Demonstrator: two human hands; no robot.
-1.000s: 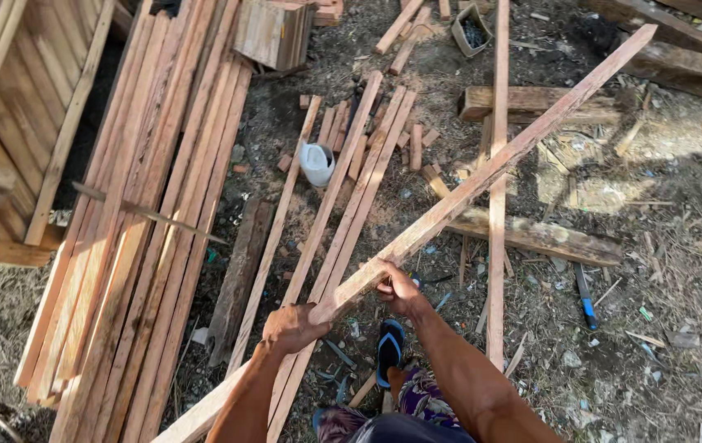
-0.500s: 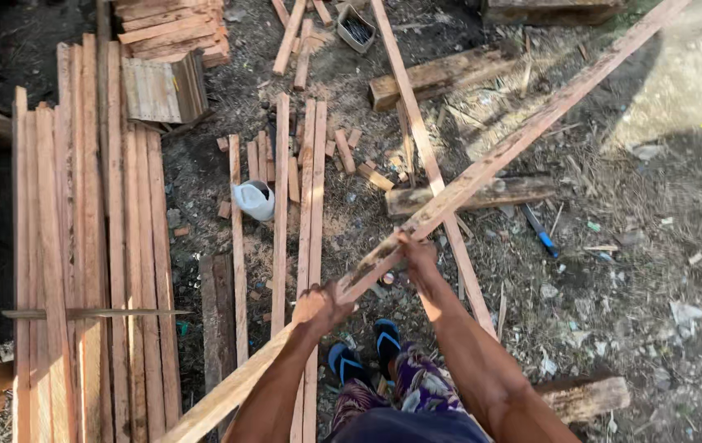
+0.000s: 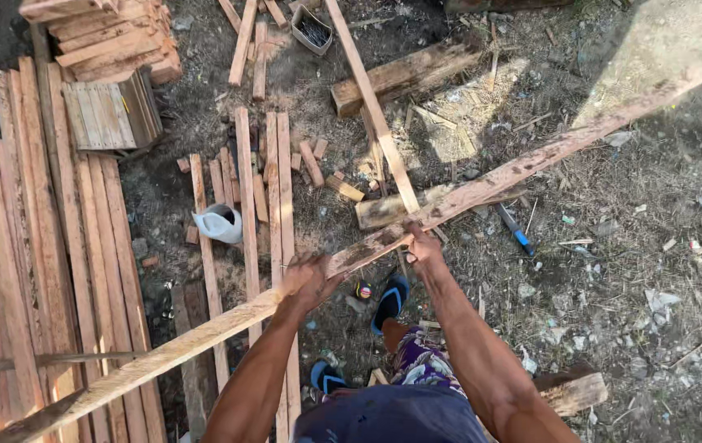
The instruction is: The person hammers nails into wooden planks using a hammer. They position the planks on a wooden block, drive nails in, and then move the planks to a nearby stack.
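Note:
I hold a long rough wooden plank (image 3: 531,164) slantwise across the view, from the lower left up to the upper right edge. My left hand (image 3: 308,275) grips it near its middle. My right hand (image 3: 423,246) grips it a little further up. The plank is lifted off the ground above my feet in blue sandals (image 3: 390,299).
A stack of long planks (image 3: 31,246) lies on the left. Thin laths (image 3: 277,189) and short offcuts litter the dirt ahead, beside a white jug (image 3: 220,223). A thick beam (image 3: 404,75), a small box of nails (image 3: 312,29) and a blue-handled tool (image 3: 517,234) lie beyond.
The view has swung left and the plank now lies flatter across it. Both hands keep their hold on the plank.

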